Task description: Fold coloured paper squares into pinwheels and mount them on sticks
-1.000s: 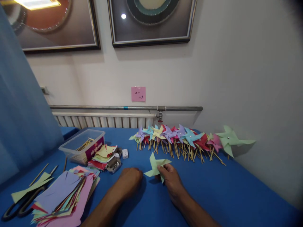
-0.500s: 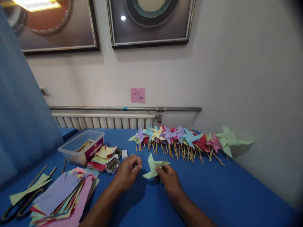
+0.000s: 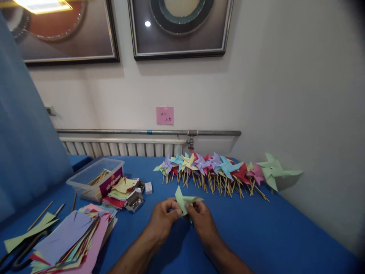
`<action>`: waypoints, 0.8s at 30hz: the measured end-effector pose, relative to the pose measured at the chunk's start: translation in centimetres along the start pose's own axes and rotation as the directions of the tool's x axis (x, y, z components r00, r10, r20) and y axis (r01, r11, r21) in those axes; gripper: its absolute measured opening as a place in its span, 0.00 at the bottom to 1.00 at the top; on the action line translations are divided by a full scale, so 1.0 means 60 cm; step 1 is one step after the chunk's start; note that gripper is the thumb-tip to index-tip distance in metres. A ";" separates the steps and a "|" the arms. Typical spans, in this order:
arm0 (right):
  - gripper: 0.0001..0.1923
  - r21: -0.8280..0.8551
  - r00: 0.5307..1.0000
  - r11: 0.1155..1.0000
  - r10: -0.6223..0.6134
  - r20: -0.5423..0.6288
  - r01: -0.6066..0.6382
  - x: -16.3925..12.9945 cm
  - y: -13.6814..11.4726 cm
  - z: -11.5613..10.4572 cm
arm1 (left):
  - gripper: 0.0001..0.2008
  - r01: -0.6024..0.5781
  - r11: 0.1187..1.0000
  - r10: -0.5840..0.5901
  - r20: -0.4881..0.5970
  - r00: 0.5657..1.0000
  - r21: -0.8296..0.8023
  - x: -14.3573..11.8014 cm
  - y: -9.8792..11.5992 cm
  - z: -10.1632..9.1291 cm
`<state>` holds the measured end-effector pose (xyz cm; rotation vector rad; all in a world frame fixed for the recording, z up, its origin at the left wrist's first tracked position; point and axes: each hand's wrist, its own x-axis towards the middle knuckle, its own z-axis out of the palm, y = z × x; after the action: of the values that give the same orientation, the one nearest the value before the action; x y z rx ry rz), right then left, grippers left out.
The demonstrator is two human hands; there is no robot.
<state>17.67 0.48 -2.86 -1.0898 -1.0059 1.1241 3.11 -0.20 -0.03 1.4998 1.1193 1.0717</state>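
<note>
Both of my hands meet over the blue table [image 3: 285,236] on a light green paper pinwheel head [image 3: 185,201]. My right hand [image 3: 201,220] pinches its folded middle from the right. My left hand [image 3: 162,217] has its fingertips on the paper's left side. Behind them, a row of finished pinwheels on wooden sticks [image 3: 216,171] lies along the wall, ending in a larger green pinwheel [image 3: 273,171] at the right.
A stack of cut coloured paper squares [image 3: 71,239] lies front left, with black scissors [image 3: 19,255] and loose sticks [image 3: 40,215] beside it. A clear plastic box of sticks [image 3: 95,177], a smaller paper pile [image 3: 121,190] and small boxes of pins [image 3: 135,199] sit mid-left.
My left hand rose from the table and moved right, closing onto the green paper. My right hand kept its hold. The view tilted slightly.
</note>
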 end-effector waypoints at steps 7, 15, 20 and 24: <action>0.17 -0.037 0.999 0.999 -0.027 0.032 0.028 -0.005 -0.001 0.004 | 0.09 -0.097 0.995 0.098 -0.048 0.994 0.010 -0.006 -0.007 0.011; 0.17 0.042 0.992 0.997 -0.072 0.099 0.068 -0.012 -0.003 0.015 | 0.07 -0.097 0.995 0.099 -0.111 0.989 0.021 -0.003 -0.006 0.013; 0.19 0.064 0.993 0.996 -0.061 0.101 0.054 -0.011 -0.001 0.014 | 0.08 -0.119 0.987 0.131 -0.112 0.985 0.107 -0.007 -0.006 0.011; 0.19 0.060 0.992 0.997 -0.058 0.115 0.052 -0.010 0.005 0.012 | 0.09 -0.109 0.987 0.123 -0.116 0.986 0.123 -0.007 -0.005 0.010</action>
<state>16.84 0.03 -3.04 -0.9543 -1.0825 1.1751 3.57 -0.66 -0.46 1.6245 1.2095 1.2109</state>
